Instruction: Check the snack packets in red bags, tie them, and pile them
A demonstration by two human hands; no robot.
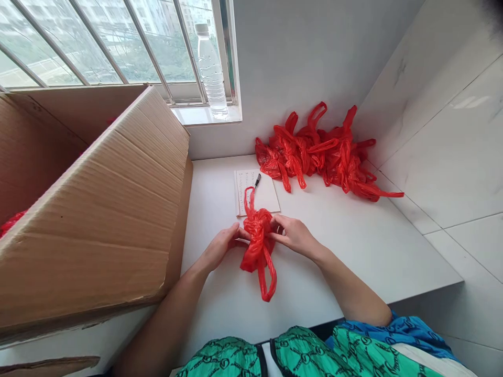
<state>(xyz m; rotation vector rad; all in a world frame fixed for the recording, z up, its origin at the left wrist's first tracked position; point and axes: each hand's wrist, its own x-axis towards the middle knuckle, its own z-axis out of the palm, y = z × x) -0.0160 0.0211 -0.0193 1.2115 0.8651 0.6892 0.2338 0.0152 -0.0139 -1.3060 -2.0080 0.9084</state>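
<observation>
A knotted red plastic bag (257, 233) is in front of me at the middle of the white table, one handle loop pointing away and the other toward me. My left hand (225, 243) grips its left side between thumb and fingers, the fingertips partly hidden by the plastic. On the opposite side, my right hand (293, 234) pinches the bag's edge. What the bag contains is hidden. Just behind it lies an open notebook (267, 193) with writing on the left page and a black pen (258, 180) on top.
Several tied red bags (314, 152) are heaped against the wall at the back right. A large open cardboard box (118, 209) with red plastic inside takes up the left. A clear water bottle (212, 73) stands on the sill by the barred window. Tiled wall (444, 157) borders the right.
</observation>
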